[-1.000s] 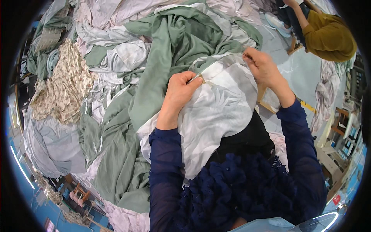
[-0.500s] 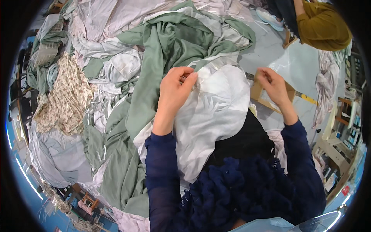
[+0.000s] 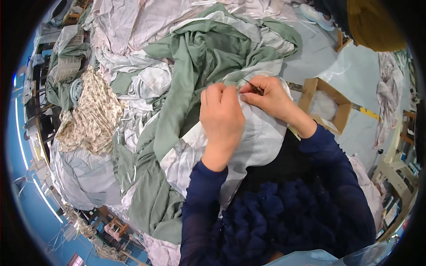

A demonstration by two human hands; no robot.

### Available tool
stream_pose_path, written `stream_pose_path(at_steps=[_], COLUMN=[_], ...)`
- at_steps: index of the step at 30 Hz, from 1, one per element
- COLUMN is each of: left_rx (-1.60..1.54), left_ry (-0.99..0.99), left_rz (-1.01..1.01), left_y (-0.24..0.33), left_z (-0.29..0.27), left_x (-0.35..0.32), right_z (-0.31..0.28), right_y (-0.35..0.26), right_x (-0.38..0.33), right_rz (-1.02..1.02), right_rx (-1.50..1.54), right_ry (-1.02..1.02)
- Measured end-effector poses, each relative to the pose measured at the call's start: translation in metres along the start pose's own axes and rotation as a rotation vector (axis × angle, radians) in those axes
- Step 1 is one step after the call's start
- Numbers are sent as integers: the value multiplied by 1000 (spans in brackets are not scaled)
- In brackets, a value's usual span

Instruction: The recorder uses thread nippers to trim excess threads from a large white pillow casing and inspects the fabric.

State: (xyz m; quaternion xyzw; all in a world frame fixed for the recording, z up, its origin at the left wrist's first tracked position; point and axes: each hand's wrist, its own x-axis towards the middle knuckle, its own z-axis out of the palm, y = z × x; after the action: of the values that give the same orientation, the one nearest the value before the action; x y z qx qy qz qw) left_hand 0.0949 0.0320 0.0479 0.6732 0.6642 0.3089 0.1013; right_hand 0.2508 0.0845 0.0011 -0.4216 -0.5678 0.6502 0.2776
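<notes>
Nearest the wearer, a dark navy ruffled knit garment fills the lower middle of the view, and both navy-sleeved forearms rise out of it. Draped over the lap above it lies the pale grey-white piece of smooth fabric, its upper edge gathered where the hands meet.

The left hand is closed on that upper edge, fingers curled over and pinching the cloth. The right hand has been brought in beside it; half a second ago it was held well out to the right, with the cloth stretched between the two. The hands are now almost touching, and a small thin dark metal tool, seemingly snips or a needle (too small to tell which), is gripped in the right fingertips and pointed at the spot held by the left. From this it is judged that spreading and inspecting has given way to fine work at one point of the edge.

Just right of the hands, an open brown cardboard box of white scraps stands on the grey floor. Beyond, sage-green cloth is heaped over pale sheets, and a cream floral-print fabric lies towards the left edge of the pile. At the far right corner, another person's mustard-yellow sleeve is seen.
</notes>
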Motion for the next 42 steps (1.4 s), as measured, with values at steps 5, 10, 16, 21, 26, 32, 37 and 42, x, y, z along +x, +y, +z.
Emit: stream_pose_path(at_steps=[5,10,16,21,26,32,37,42], left_rx=[-114,-189,-63,129,-173,-452,-476,-495], left_ry=[61,-2,-95,-168,-30,89,149,159], left_rz=[27,-134,-147,-165,-194,-239,-233,-230], left_y=[11,11,16,24,14,9,5,6], left_z=[3,6,0,-1,7,5,7,8], left_x=[-17,-15,-3,14,10,-2,-6,-4], right_z=[1,-4,-3,-5,-3,-5,-8,-5], right_y=[3,0,-7,-4,-7,-7,-16,-18], right_x=[-3,-10,-17,-21,-26,-30,-39,-39], right_rz=[-106,-86,-183,-147,-112,-241,-322,-322], right_rx=[-13,115,177,239,205,-98,-392,-392], right_ry=[71,80,212,135,158,220,168,231])
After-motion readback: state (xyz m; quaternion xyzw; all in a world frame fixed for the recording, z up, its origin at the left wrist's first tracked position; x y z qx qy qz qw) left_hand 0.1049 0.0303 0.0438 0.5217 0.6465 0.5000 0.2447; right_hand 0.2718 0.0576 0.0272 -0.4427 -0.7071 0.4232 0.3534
